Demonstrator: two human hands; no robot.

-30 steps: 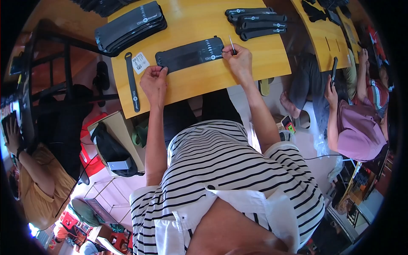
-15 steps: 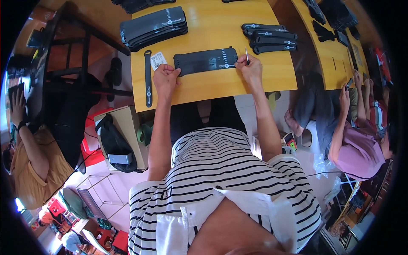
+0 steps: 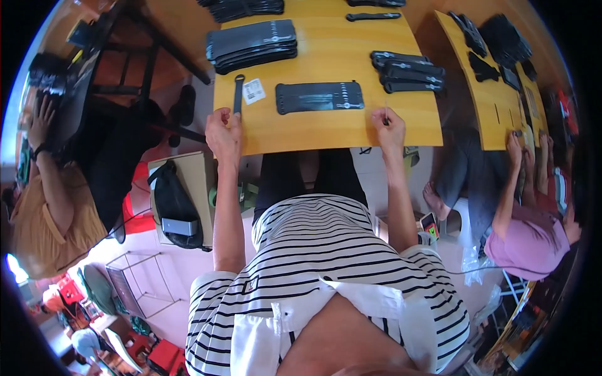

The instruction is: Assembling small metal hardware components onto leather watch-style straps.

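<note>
At the table's left front, my left hand [image 3: 224, 135] is closed over the lower part of a flat black strap [image 3: 238, 94]; the strap's far end with a looped hole shows beyond my fingers. A small white printed card [image 3: 254, 91] lies just right of it. In the middle, a black flat rectangular pouch-like piece [image 3: 320, 97] with a row of pale marks lies untouched on the table. Right of that piece, my right hand [image 3: 389, 128] is closed round a slim tool [image 3: 385, 120], dark with a thin tip; its kind is unclear.
Stacked black pieces [image 3: 254, 47] lie at the table's [image 3: 338, 135] far left, with bundled straps [image 3: 407, 72] at right. More black pieces sit along the far edge. People work at both sides; a bag rests on a carton [image 3: 207, 194] at lower left.
My left hand has let go of the black rectangular piece and moved left onto the strap. My right hand has drawn away from that piece, still holding the slim tool. The view has shifted.
</note>
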